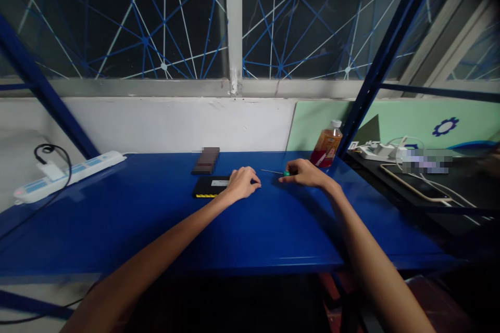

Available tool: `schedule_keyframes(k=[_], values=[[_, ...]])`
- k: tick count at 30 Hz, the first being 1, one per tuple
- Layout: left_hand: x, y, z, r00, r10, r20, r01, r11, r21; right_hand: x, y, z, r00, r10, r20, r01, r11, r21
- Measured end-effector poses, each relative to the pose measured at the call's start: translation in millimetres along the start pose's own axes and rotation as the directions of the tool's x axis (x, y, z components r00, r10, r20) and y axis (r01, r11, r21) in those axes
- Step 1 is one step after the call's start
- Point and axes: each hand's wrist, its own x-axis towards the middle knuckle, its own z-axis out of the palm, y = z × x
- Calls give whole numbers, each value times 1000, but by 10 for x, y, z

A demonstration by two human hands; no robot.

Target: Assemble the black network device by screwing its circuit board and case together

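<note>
My left hand (242, 182) rests on the blue shelf (156, 218) with its fingers curled, its edge against a flat black box with a white label (211, 186). What, if anything, lies under the fingers is hidden. My right hand (304, 173) pinches the green handle of a thin screwdriver (275, 171), whose metal shaft points left along the shelf toward my left hand. A second small dark box (206, 160) lies just behind the black one.
An orange drink bottle (326, 146) stands behind my right hand next to a blue upright post (375, 67). A white power strip (66, 174) lies at the far left. On the right, a dark surface holds a phone (414, 182), chargers and cables.
</note>
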Motion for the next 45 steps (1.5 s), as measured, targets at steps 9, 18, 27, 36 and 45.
schedule_keyframes(k=[9,18,27,36,45], values=[[-53,-133,-114,996,89,5,-88,992,-94,-1,7,-21,1000,3,-7,-3,998,-66],[-552,-629,-635,941,269,208,-262,963,-58,9,10,8,999,-25,-22,22,995,-102],[-444,-414,-606,948,179,265,-200,978,54,14,-45,60,999,-50,-6,49,988,-148],[-595,-346,-419,995,34,93,-48,987,151,18,-38,76,999,-52,0,51,985,-166],[-576,-446,-390,961,257,-103,-206,913,352,14,-38,67,999,-46,-4,45,986,-158]])
